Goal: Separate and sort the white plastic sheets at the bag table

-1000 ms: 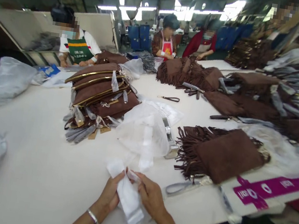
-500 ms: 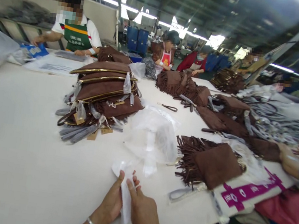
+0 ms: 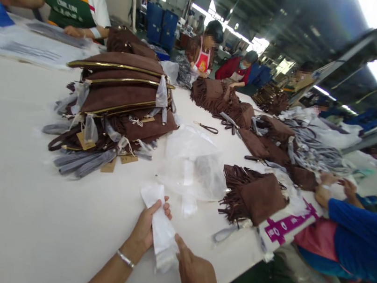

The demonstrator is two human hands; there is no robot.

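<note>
A long folded strip of white, thin wrapping material (image 3: pixel 162 237) lies across the palm of my left hand (image 3: pixel 147 225). The thumb presses on top of it and the fingers curl round from behind. My right hand (image 3: pixel 195 270) is at the strip's lower right edge, its visible fingers stretched along that edge; the fingertips' far side is hidden. Just beyond my hands, clear plastic bags (image 3: pixel 192 165) lie flat on the white table (image 3: pixel 56 221). To their right is a brown fringed bag (image 3: pixel 260 197).
A stack of brown bags with gold zips and tags (image 3: pixel 121 93) stands at left. More brown bags (image 3: pixel 216 96) lie farther back, near a wrist strap (image 3: pixel 208 128). A co-worker in blue (image 3: pixel 361 238) sits at right; another in a green apron (image 3: pixel 67 3) works at back left.
My right hand has slid down and right along the white strip, showing more of it. My left hand has moved slightly up. The view has shifted right.
</note>
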